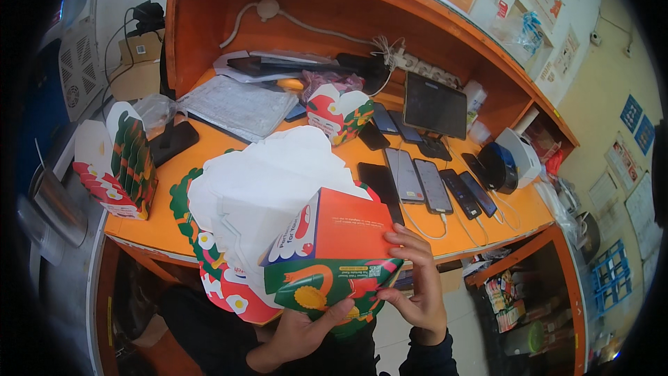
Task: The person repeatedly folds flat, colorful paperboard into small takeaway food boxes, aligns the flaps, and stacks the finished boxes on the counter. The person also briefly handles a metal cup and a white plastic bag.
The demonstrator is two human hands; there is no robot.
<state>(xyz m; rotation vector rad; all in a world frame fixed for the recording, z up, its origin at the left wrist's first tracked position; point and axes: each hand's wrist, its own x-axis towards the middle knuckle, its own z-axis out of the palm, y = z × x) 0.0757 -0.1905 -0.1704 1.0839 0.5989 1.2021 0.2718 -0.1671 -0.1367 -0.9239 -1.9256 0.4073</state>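
Observation:
Between my hands, tilted over the desk's front edge, is a partly folded cardboard food box (348, 226) with orange, green and white printed sides. My left hand (303, 334) grips its lower green side, thumb on top and the other fingers hidden underneath. At the box's right end, my right hand (417, 278) pinches the edge, its fingers bent over the orange panel and the thumb below. Behind and beneath lies a pile of flat box blanks (264, 167), white side up, with red and green printed edges showing. How the box's far side is folded is hidden.
Folded boxes (118, 167) stand nested at the desk's left end, and another folded box (339, 113) stands farther back. Several phones (433, 184) with cables lie on the right near a tablet (436, 104) on a stand. A metal jug (59, 202) is at far left.

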